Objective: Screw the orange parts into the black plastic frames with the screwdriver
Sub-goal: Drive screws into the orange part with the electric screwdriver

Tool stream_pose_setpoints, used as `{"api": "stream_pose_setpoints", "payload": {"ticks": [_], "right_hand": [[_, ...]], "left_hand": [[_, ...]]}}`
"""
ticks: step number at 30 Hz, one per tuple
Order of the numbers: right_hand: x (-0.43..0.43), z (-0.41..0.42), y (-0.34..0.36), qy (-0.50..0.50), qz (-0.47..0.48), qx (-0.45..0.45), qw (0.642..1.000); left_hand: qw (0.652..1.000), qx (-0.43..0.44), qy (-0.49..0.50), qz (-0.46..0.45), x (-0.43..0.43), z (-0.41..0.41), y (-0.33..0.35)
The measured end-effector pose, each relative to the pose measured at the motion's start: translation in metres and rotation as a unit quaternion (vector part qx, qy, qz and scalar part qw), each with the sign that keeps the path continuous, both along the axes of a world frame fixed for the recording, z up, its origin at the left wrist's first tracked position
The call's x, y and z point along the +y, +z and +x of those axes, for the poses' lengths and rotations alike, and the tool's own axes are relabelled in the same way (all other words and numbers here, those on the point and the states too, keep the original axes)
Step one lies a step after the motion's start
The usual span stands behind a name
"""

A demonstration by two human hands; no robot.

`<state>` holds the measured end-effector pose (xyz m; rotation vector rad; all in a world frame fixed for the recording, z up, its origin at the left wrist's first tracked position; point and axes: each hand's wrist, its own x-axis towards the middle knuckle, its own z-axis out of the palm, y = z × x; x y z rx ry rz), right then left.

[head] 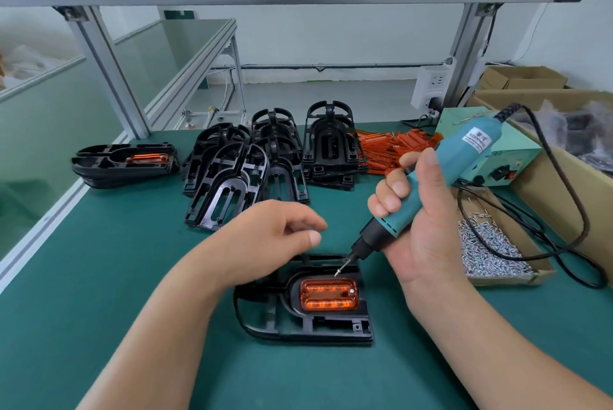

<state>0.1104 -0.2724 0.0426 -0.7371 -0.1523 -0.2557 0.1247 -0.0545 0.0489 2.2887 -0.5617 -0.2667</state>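
**Screw on the bit, dropping toward the orange part!**

The right hand point(418, 210) wraps the teal screwdriver point(441, 177), its tip just above the orange part point(328, 295) seated in the black frame point(265, 320). One screw point(351, 291) already sits at that part's right end. The left hand point(275, 233) hovers over the frame, loose-fingered and empty. Beyond the frame, bare frames point(238, 170) and loose orange pieces point(391, 147) await, so plenty is left. The screwdriver label reads "KEENW…", the rest unclear.

One head-worn view — wide, looking forward and down, close over the green bench point(99, 277).
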Motion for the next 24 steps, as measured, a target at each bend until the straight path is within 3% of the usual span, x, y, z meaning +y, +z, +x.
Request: {"api": "stream_pose_setpoints", "payload": {"ticks": [3,6,24], "right_hand": [[0.013,-0.004,-0.001,0.029,-0.035,-0.016,0.999],[0.026,-0.006,-0.001,0.056,-0.065,-0.032,0.996],[0.050,-0.013,0.005,0.098,-0.185,-0.120,0.970]], "left_hand": [[0.995,0.038,-0.018,0.094,0.016,0.007,-0.002],[0.989,0.080,-0.037,0.122,0.020,0.009,-0.002],[0.990,0.100,-0.041,0.086,0.013,0.005,0.001]]}}
